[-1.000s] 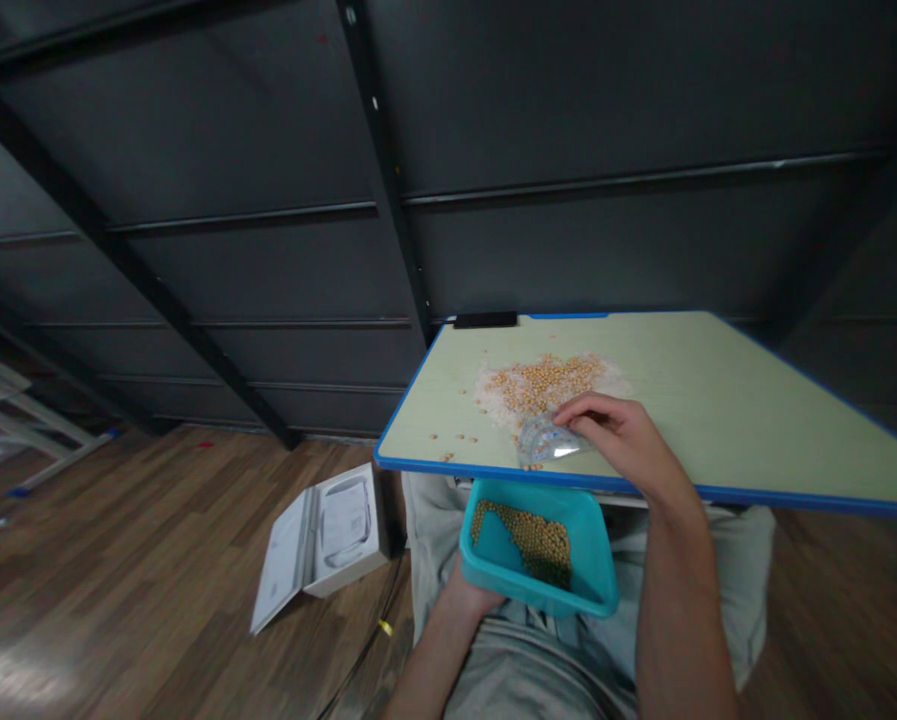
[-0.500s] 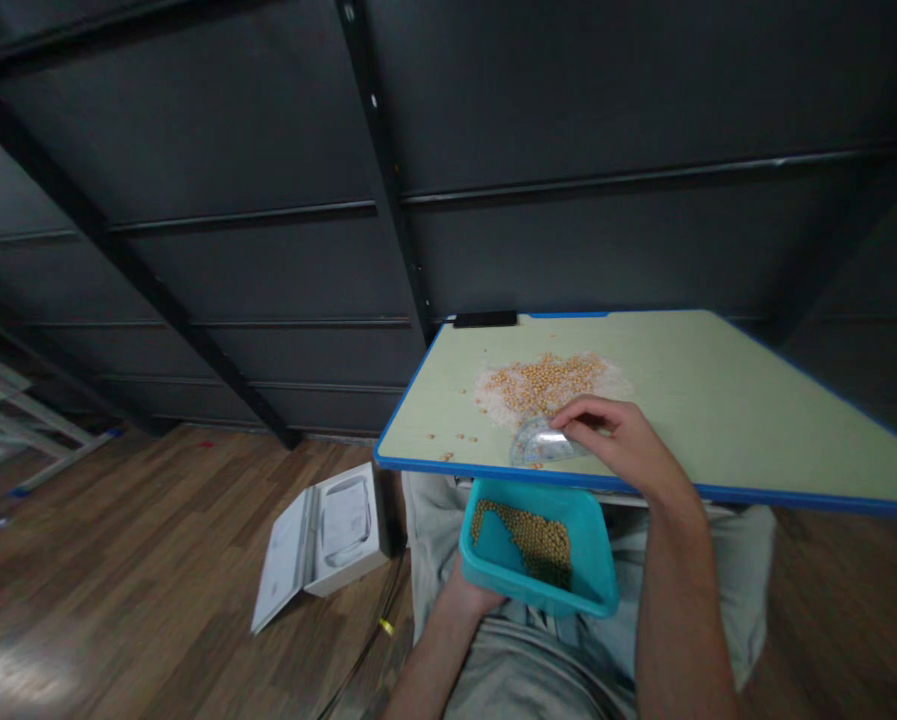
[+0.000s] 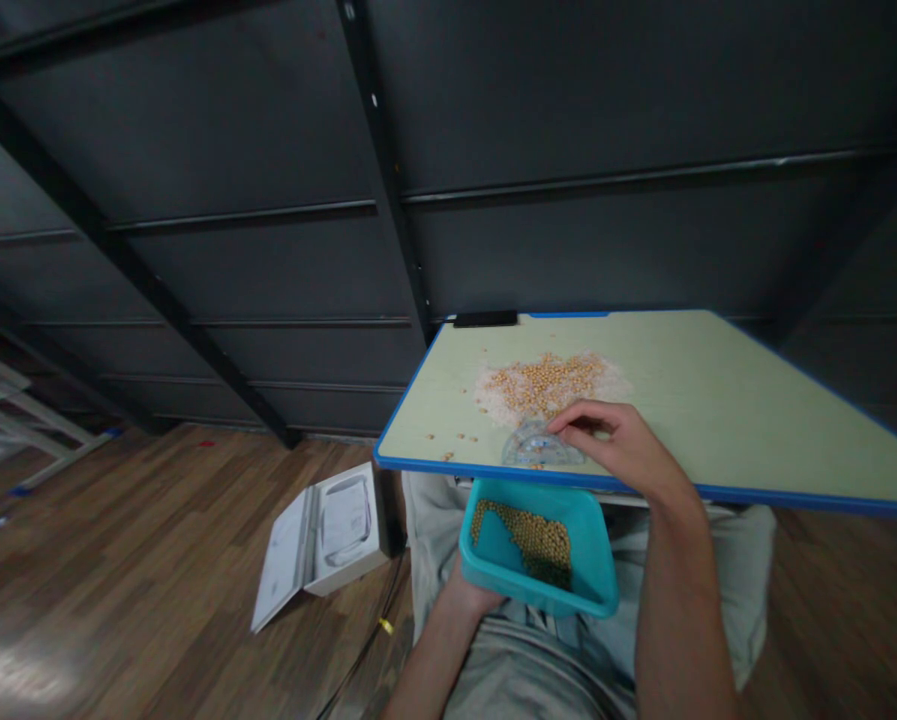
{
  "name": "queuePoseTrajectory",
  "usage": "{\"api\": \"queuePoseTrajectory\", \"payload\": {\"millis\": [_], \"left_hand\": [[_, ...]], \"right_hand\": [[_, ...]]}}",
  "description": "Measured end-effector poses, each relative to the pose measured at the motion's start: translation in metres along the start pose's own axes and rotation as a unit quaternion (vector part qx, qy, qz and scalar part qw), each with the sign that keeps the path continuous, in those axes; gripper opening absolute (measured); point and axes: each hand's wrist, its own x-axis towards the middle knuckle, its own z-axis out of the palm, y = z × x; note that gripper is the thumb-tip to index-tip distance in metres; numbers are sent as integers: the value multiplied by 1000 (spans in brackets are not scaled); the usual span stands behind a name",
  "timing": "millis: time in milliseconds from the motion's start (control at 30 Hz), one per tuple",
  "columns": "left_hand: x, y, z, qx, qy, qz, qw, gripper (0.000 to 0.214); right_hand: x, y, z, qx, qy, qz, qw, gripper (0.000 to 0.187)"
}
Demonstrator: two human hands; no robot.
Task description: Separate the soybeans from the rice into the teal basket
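Observation:
My right hand (image 3: 617, 445) rests on the pale green table (image 3: 718, 400) near its front edge, fingers pinched on a clear plastic protractor (image 3: 542, 448) that stands almost upright on the tabletop. Just beyond it lies a pile of yellow beans mixed with white rice (image 3: 545, 384); a few stray beans (image 3: 459, 438) lie to the left. Below the table edge my left hand (image 3: 469, 595) holds a teal plastic bin (image 3: 590, 560) from underneath, over my lap. The bin has a heap of yellow beans (image 3: 538, 540) in it.
An open white box (image 3: 320, 540) lies on the wooden floor (image 3: 118, 580) at the left. A dark panelled wall with metal beams (image 3: 388, 200) rises behind the table. A black flat object (image 3: 485, 319) sits at the table's far edge.
The protractor has tipped from a slanted, leaning position to nearly upright, and has slid slightly left toward the table's front edge. The bin and my left hand have stayed put.

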Motion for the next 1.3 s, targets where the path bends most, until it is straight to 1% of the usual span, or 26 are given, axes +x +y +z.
{"api": "queuePoseTrajectory", "payload": {"millis": [600, 800, 1000, 1300], "left_hand": [[-4, 2, -1, 4, 11, -4, 1000, 44], [-3, 0, -3, 4, 20, -7, 1000, 46], [-4, -1, -6, 3, 9, 2, 1000, 42], [-4, 1, -1, -2, 4, 0, 1000, 46]], "right_hand": [[-1, -3, 0, 8, -19, -2, 1000, 8], [1, -1, 0, -6, 22, 2, 1000, 10], [4, 7, 0, -1, 80, 7, 997, 12], [5, 15, 0, 6, 91, 9, 996, 13]]}}
